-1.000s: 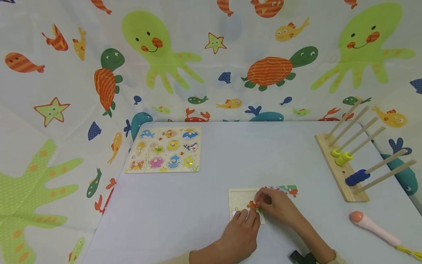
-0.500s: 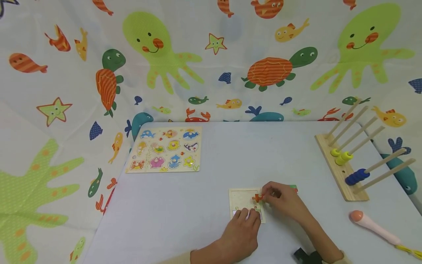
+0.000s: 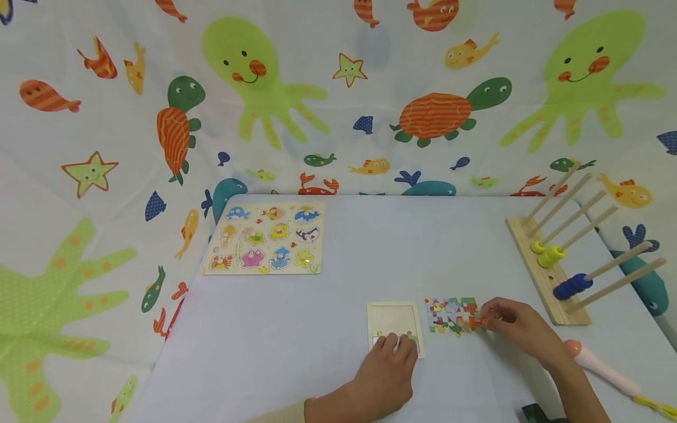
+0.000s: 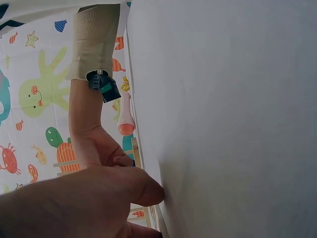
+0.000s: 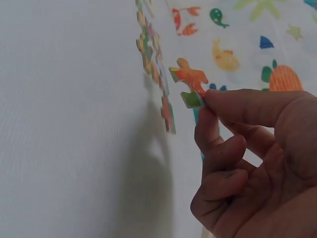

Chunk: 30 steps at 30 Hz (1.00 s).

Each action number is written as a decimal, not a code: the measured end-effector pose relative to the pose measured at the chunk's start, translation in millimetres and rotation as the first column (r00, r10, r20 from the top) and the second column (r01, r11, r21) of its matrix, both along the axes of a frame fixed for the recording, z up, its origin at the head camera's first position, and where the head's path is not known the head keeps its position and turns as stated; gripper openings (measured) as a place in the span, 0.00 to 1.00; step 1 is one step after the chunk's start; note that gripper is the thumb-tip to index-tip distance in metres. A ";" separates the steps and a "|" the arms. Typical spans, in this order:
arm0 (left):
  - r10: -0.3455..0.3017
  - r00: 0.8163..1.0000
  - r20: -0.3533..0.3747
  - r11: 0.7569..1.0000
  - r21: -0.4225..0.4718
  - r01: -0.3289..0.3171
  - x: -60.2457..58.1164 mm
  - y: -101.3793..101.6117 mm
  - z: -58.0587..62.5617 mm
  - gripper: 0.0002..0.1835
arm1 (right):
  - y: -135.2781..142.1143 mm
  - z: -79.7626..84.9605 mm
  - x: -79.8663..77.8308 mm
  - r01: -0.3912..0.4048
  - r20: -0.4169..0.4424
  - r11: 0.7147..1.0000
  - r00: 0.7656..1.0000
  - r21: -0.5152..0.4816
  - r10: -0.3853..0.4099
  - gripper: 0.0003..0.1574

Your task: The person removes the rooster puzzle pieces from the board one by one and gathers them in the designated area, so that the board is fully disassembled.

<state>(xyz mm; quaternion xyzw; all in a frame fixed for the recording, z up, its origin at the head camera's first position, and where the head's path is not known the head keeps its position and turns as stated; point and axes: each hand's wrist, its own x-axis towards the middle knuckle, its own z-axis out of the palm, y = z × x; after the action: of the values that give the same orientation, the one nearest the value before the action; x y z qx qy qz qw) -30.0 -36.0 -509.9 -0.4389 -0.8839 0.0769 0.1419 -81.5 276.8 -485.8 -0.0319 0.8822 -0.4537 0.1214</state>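
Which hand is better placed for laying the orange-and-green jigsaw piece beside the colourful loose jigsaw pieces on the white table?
Probably the right hand: it pinches the orange-and-green piece, close to the loose pieces. The left hand rests on the pale rectangular wooden tray, farther from them.

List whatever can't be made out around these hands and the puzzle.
- Head view: near part of the wooden tray, hidden by the left hand.
- Head view: printed details on the loose pieces, too small.
- Right wrist view: one end of the held piece, hidden by the right hand.
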 end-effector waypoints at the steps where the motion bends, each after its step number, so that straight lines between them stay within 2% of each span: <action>1: 0.000 1.000 -0.002 1.000 0.010 0.000 -0.5 -0.3 0.0 0.24 | 2.1 -0.9 -0.5 -0.003 0.001 1.000 1.000 0.003 0.003 0.11; 9: 0.006 1.000 0.028 1.000 0.015 -0.007 0.4 0.3 0.2 0.25 | 5.1 -11.0 -5.5 -0.012 0.034 0.999 0.999 0.047 0.010 0.11; 15: 0.001 1.000 0.020 1.000 0.032 -0.001 0.9 -0.7 2.4 0.24 | 1.7 -18.0 -5.1 0.003 -0.031 0.991 1.000 0.135 0.001 0.08; 22: -0.007 1.000 0.017 0.998 0.067 0.006 0.1 -1.6 5.7 0.22 | -2.0 -17.0 -6.3 0.009 -0.078 0.979 0.997 0.201 0.007 0.08; 30: 0.000 1.000 0.015 0.999 0.050 -0.001 0.8 -0.6 4.1 0.22 | -2.2 -15.5 -5.8 0.002 -0.060 0.975 0.998 0.220 0.011 0.09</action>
<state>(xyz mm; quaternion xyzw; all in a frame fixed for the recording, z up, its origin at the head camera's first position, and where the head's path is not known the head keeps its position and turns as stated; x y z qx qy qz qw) -29.3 -36.6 -505.7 -0.4354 -0.8867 0.0516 0.1463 -87.3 274.6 -501.3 -0.0340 0.9303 -0.3518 0.0982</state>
